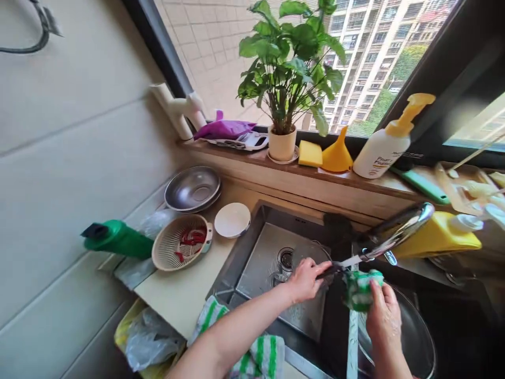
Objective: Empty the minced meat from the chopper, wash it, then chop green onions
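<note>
Green sponge [358,292], sudsy, is pinched in the right hand [384,313] over the sink [258,266], the left hand [306,280] gripping a dark handle [334,268].

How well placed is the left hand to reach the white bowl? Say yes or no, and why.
Probably yes: nothing tall stands between the left hand and the white bowl, just the sink edge. Its fingers appear closed on a dark object, though, which would likely need setting down first.
</note>
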Available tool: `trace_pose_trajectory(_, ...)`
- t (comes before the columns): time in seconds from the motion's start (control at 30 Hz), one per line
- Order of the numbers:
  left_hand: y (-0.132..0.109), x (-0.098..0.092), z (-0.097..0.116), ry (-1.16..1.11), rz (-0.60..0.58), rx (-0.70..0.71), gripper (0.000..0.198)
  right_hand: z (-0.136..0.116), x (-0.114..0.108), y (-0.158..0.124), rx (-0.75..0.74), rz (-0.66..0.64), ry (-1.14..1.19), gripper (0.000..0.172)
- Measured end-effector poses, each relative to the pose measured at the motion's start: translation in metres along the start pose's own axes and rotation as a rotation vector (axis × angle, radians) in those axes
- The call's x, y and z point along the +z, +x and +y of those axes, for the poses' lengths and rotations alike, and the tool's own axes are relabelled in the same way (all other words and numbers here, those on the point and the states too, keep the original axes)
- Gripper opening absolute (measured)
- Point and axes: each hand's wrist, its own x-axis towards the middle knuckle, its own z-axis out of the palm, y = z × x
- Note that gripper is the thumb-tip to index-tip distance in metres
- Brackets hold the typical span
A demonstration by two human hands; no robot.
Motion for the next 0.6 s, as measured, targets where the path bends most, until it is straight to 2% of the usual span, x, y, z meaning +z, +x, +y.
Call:
trace_pose_trajectory(0.07, -0.017, -0.015, -0.007, -0.008, 0.083, -0.076, 0.062, 0.002, -0.009, -0.008, -0.171, 0.030, -0.302, 0.031)
trace_pose_trajectory(0.1, -0.026, -0.023, -0.013, -0.028, 0.119, -0.103, 0.061, 0.004, -0.012, -0.014, -0.291, -0.018, -0.476, 0.032)
trace_pose_trajectory(0.17, -0.043, -0.038, -0.031, -0.068, 0.202, -0.157, 0.057, 0.010, -0.016, -0.026, -0.482, -0.220, -0.836, 0.033)
trace_pose_trajectory(0.23, -0.060, -0.052, -0.053, -0.121, 0.370, -0.258, 0.052, 0.016, -0.015, -0.038, -0.477, -0.367, -1.140, 0.034)
trace_pose_trajectory(0.3, -0.080, -0.064, -0.075, -0.167, 0.507, -0.373, 0.046, 0.019, -0.007, -0.048, -0.423, -0.371, -1.340, 0.039)
trace_pose_trajectory(0.37, -0.103, -0.073, -0.092, -0.195, 0.568, -0.446, 0.044, 0.020, 0.010, -0.055, -0.461, -0.383, -1.395, 0.043)
trace_pose_trajectory(0.4, -0.115, -0.075, -0.098, -0.205, 0.587, -0.472, 0.045, 0.021, 0.024, -0.056, -0.486, -0.443, -1.392, 0.045)
trace_pose_trajectory(0.47, -0.138, -0.077, -0.105, -0.231, 0.605, -0.507, 0.046, 0.026, 0.058, -0.057, -0.485, -0.653, -1.369, 0.050)
trace_pose_trajectory(0.5, -0.148, -0.077, -0.106, -0.247, 0.607, -0.522, 0.047, 0.031, 0.077, -0.056, -0.431, -0.760, -1.370, 0.051)
trace_pose_trajectory(0.6, -0.168, -0.074, -0.107, -0.303, 0.606, -0.566, 0.051, 0.048, 0.125, -0.051, -0.329, -0.860, -1.371, 0.031)
